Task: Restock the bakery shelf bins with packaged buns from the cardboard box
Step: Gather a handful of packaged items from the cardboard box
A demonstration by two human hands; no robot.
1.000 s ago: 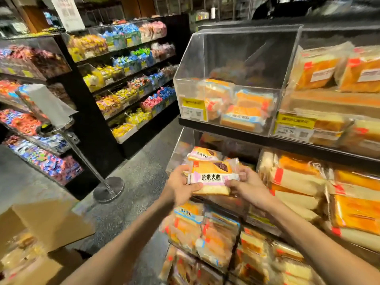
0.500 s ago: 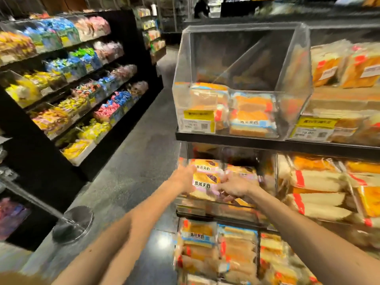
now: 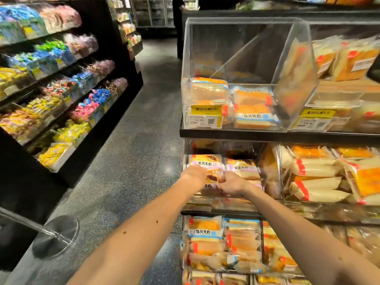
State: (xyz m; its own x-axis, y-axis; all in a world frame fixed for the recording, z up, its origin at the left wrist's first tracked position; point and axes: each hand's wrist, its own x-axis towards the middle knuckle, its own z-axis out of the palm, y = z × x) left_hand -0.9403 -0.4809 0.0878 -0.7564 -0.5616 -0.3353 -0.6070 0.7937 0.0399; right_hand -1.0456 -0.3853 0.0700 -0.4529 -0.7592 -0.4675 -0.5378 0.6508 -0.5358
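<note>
Right now your left hand (image 3: 195, 173) and right hand (image 3: 231, 185) both grip one packaged bun (image 3: 212, 178), fingers curled, at the front edge of the clear middle-shelf bin (image 3: 205, 201).

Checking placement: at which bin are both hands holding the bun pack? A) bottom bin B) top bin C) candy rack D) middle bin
D: the left hand and right hand hold the bun pack at the middle bin, under the top bin.
</note>
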